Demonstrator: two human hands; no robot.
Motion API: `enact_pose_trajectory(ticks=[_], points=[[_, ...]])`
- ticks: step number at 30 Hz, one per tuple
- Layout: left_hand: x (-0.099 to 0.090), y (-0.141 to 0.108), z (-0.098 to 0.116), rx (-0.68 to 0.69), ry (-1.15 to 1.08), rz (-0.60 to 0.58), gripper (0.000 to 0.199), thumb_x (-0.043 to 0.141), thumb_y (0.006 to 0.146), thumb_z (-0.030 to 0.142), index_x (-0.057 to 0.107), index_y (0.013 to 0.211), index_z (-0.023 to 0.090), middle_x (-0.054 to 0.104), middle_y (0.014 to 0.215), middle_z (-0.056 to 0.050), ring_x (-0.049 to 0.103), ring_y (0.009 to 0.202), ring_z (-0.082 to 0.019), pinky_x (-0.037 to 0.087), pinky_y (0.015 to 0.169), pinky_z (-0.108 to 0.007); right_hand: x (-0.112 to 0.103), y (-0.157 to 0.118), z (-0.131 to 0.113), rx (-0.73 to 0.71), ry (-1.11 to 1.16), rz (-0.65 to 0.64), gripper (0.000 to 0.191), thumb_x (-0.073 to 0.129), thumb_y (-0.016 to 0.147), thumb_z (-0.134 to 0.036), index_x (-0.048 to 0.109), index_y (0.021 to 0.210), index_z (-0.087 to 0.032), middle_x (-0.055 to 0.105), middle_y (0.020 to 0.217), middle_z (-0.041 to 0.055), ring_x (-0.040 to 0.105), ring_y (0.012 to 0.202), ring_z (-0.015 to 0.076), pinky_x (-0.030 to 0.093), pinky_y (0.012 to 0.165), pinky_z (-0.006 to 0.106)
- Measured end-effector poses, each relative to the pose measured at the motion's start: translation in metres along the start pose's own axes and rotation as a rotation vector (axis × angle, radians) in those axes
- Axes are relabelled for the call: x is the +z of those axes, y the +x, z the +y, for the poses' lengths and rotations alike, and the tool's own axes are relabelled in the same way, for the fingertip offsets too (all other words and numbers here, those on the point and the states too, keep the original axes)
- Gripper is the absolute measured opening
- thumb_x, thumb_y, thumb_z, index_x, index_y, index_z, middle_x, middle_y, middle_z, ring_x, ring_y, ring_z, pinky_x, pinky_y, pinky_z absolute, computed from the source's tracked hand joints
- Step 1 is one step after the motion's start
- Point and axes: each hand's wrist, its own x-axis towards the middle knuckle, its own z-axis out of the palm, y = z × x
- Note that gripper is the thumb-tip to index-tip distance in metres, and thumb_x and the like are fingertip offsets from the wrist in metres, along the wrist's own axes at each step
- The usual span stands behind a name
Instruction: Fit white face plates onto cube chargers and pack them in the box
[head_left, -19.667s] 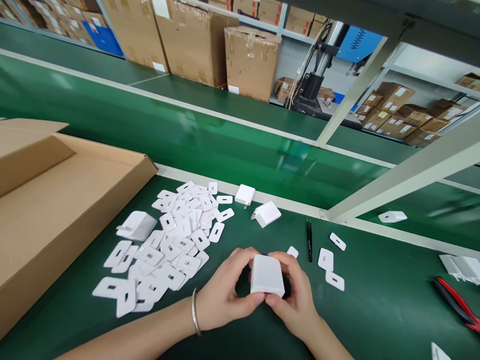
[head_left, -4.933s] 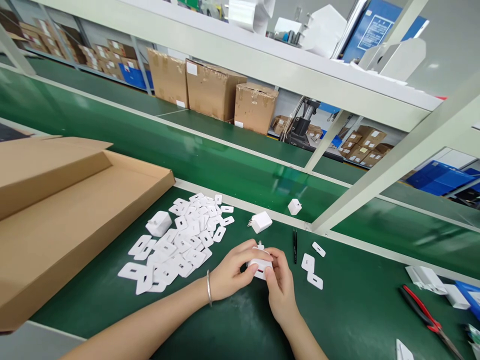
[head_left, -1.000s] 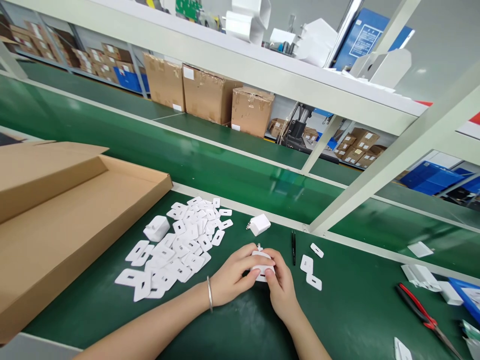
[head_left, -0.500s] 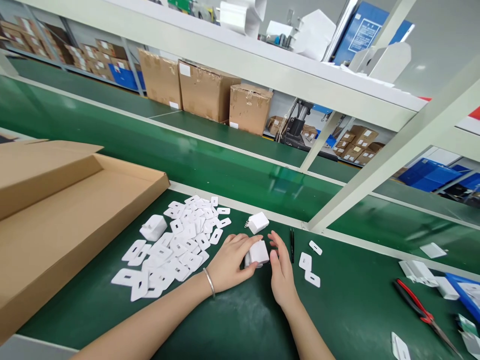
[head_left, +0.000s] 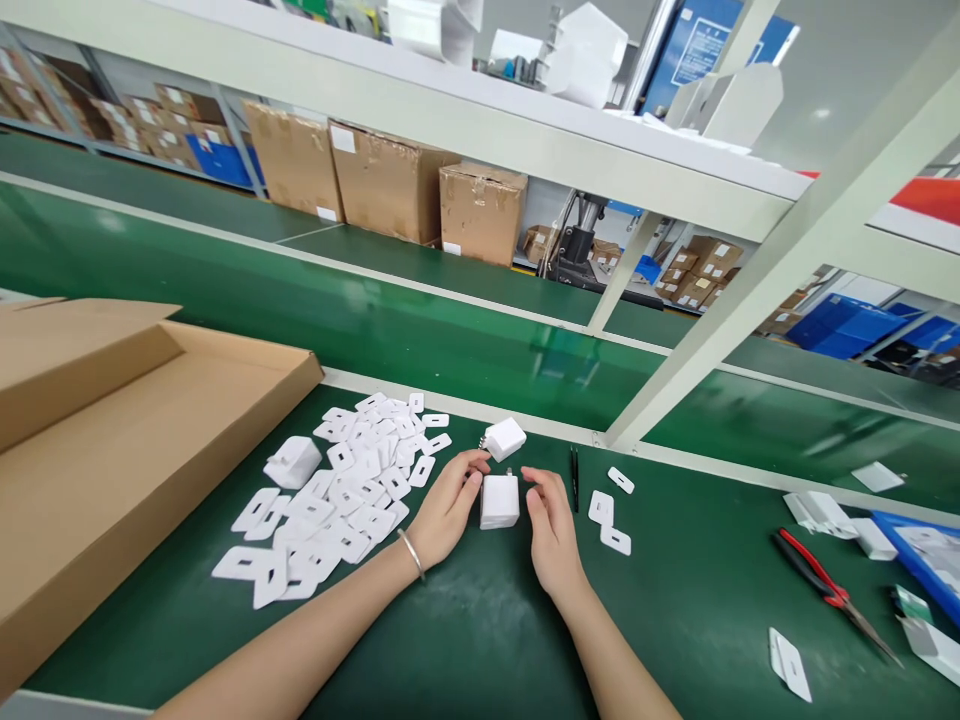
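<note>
A white plug adapter (head_left: 499, 502) lies on the green tabletop between my hands, its metal prongs pointing away. My left hand (head_left: 448, 508) rests just left of it, fingers bent and apart, holding nothing. On the right, my right hand (head_left: 553, 525) is slightly apart from the adapter, with loosely curved fingers and nothing in them. Just beyond is a second white adapter (head_left: 505, 438), tilted, with prongs to the left. A heap of white slotted plates (head_left: 367, 470) spreads left of my left hand, and a third adapter (head_left: 293, 462) sits at its left edge.
An open cardboard box (head_left: 157, 440) fills the left side. Right of my right hand lie black tweezers (head_left: 574, 478) and loose slotted plates (head_left: 601, 508). Red-handled pliers (head_left: 831, 592), white housings (head_left: 823, 513) and a blue tray (head_left: 926, 560) are farther right. A slanted frame post (head_left: 697, 350) rises behind.
My left hand has let go of the near adapter and moved off to its left. The adapter now stands straighter, with its prongs in sight. The camera view has shifted slightly.
</note>
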Motion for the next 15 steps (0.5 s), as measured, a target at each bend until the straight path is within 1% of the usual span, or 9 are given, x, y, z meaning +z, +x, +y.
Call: enact_pose_trajectory(ticks=[3,5,7,10,13,15], points=[[0.001,0.002,-0.001,-0.002,-0.017,0.076,0.033,0.036,0.106,0.043,0.057,0.122,0.023,0.064,0.115,-0.009,0.062,0.111,-0.024,0.049,0.102,-0.044,-0.013,0.008,0.009,-0.001,-0.177,0.226,0.032,0.046,0.102,-0.044,0.065,0.119,-0.024,0.059,0.122,0.011,0.056,0.112,0.0278,0.046,0.099,0.047],[0.001,0.004,0.002,0.018,0.006,0.126,0.029,0.038,0.105,0.04,0.058,0.117,0.023,0.063,0.114,-0.008,0.061,0.11,-0.024,0.049,0.102,-0.044,-0.026,0.016,0.019,0.054,-0.255,0.385,0.028,0.05,0.097,-0.041,0.064,0.113,-0.022,0.058,0.118,0.0123,0.054,0.113,0.0301,0.043,0.101,0.049],[0.001,0.004,0.006,0.051,0.046,0.171,0.023,0.041,0.104,0.035,0.058,0.113,0.024,0.062,0.112,-0.007,0.06,0.108,-0.023,0.049,0.1,-0.043,-0.037,0.024,0.031,0.129,-0.255,0.494,0.026,0.052,0.094,-0.041,0.062,0.108,-0.021,0.057,0.114,0.0134,0.054,0.111,0.0308,0.043,0.098,0.048],[0.004,0.007,0.014,0.12,0.121,0.202,0.019,0.044,0.099,0.025,0.057,0.112,0.025,0.06,0.113,-0.007,0.059,0.107,-0.023,0.05,0.098,-0.042,-0.046,0.033,0.046,0.187,-0.211,0.548,0.025,0.049,0.095,-0.043,0.06,0.101,-0.022,0.058,0.105,0.0123,0.055,0.103,0.0293,0.045,0.09,0.043],[0.006,0.019,0.021,0.165,0.306,0.156,0.022,0.045,0.095,0.02,0.055,0.114,0.024,0.059,0.117,-0.008,0.059,0.112,-0.024,0.05,0.101,-0.043,-0.046,0.035,0.053,0.174,-0.184,0.548,0.025,0.046,0.097,-0.045,0.059,0.097,-0.023,0.058,0.1,0.0099,0.057,0.098,0.0271,0.045,0.086,0.04],[0.007,0.035,0.024,0.153,0.444,0.115,0.023,0.048,0.093,0.021,0.054,0.114,0.024,0.059,0.118,-0.009,0.058,0.116,-0.027,0.048,0.105,-0.045,-0.043,0.034,0.055,0.144,-0.161,0.527,0.027,0.043,0.099,-0.047,0.058,0.098,-0.023,0.059,0.098,0.008,0.058,0.093,0.0253,0.046,0.084,0.039]])
